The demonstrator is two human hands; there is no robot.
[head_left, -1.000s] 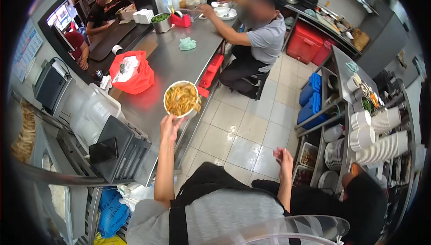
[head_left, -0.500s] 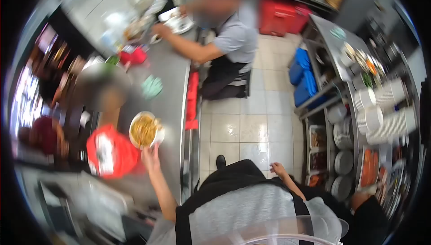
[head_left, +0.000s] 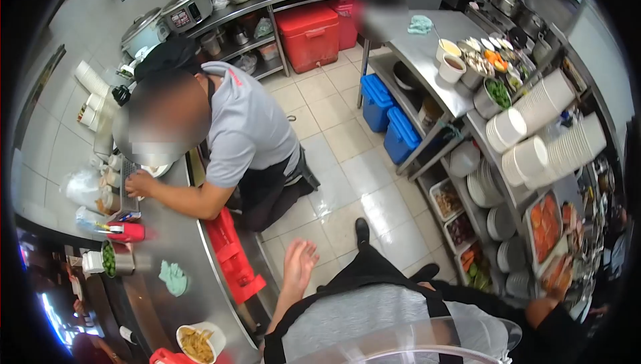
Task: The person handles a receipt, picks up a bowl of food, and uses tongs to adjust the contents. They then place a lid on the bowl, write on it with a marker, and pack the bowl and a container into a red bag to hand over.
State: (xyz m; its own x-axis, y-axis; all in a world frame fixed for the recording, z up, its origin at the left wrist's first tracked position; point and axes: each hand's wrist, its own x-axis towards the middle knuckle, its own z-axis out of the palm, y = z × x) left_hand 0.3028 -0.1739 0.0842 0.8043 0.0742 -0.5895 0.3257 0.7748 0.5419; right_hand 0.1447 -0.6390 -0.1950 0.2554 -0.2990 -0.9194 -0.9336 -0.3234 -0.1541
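My left hand [head_left: 300, 267] is raised over the floor in front of my body, with nothing in it and its fingers loosely spread. A white bowl of yellowish noodle-like food [head_left: 200, 342] stands on the steel counter [head_left: 157, 297] at the lower left, apart from that hand. Beside the bowl is the edge of a red bag [head_left: 170, 357]. Of my right hand [head_left: 427, 286], only a small patch shows at my waist; its fingers are hidden.
A co-worker [head_left: 250, 130] leans over the counter ahead, hands near a plate. On the right, a shelf unit holds stacked white bowls [head_left: 541, 104] and trays of food [head_left: 546, 227]. Another person's black-sleeved arm [head_left: 527, 324] is close at my right. Blue bins [head_left: 402, 136] stand below the far table.
My left hand has left the bowl and moved right, off the counter. The view has turned rightward, so the bowl and red bag now appear lower. My right hand has drawn back to my waist.
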